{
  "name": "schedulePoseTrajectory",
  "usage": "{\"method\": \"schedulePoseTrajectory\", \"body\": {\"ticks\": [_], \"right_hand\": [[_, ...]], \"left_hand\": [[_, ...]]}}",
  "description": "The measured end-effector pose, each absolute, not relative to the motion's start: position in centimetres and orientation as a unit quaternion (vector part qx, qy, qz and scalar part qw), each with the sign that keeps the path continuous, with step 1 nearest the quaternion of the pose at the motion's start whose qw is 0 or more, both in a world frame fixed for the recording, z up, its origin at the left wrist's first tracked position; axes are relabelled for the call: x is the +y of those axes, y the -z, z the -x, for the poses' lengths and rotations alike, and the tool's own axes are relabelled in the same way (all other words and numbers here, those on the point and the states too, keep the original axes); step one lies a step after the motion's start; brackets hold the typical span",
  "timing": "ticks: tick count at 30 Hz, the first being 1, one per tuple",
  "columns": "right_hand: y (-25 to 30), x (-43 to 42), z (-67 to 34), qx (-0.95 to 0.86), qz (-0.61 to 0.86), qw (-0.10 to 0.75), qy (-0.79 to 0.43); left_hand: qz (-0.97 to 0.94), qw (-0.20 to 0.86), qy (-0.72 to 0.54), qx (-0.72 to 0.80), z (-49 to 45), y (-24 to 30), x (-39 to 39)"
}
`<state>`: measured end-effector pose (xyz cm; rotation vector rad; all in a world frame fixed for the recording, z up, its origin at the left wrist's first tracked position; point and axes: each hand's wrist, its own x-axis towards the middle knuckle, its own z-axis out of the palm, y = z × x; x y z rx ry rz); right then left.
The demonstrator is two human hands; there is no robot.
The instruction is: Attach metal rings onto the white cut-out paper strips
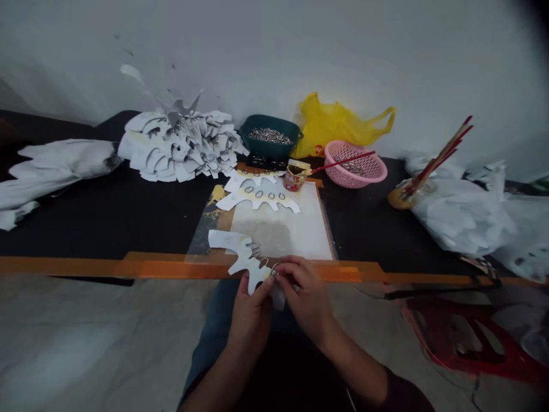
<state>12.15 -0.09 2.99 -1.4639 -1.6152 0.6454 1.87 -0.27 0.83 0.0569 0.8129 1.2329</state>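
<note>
In my left hand point(254, 306) is a white cut-out piece point(240, 260) with a scalloped edge, held over the table's front edge. Metal rings point(263, 262) stand along its inner edge. My right hand point(305, 294) pinches at a metal ring point(275, 269) at the piece's near end, thumb and fingertips together beside my left thumb. Farther up, similar white pieces point(257, 200) with rings on them lie on a white sheet point(278, 229). A small tin point(295, 175) with yellowish paste and a red-handled brush point(338, 162) stands by them.
A large stack of white pieces point(180, 146) sits at the back left. Behind the sheet stand a dark green basket point(271, 146) and a pink basket point(355, 171), both with metal parts. A yellow bag point(338, 123) lies behind; a jar with sticks point(403, 197) and white bags point(467, 212) are right.
</note>
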Motion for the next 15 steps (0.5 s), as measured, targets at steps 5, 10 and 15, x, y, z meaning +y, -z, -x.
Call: {"method": "schedulePoseTrajectory", "body": {"ticks": [5,10,15], "right_hand": [[-3.0,0.8,-12.4,-0.646,0.583,0.396,-0.293],[-3.7,2.4,-13.8,-0.667,0.575,0.38,-0.283],[-5.0,4.6,-17.1,-0.725,0.573,0.303,-0.232]], "left_hand": [[-0.029,0.739,-0.564,0.367,-2.4,-0.8,0.1],[-0.076,0.738,-0.565,0.361,-3.0,-0.6,-0.1],[-0.308,0.643,-0.539,0.45,-1.3,-1.0,-0.8]]}}
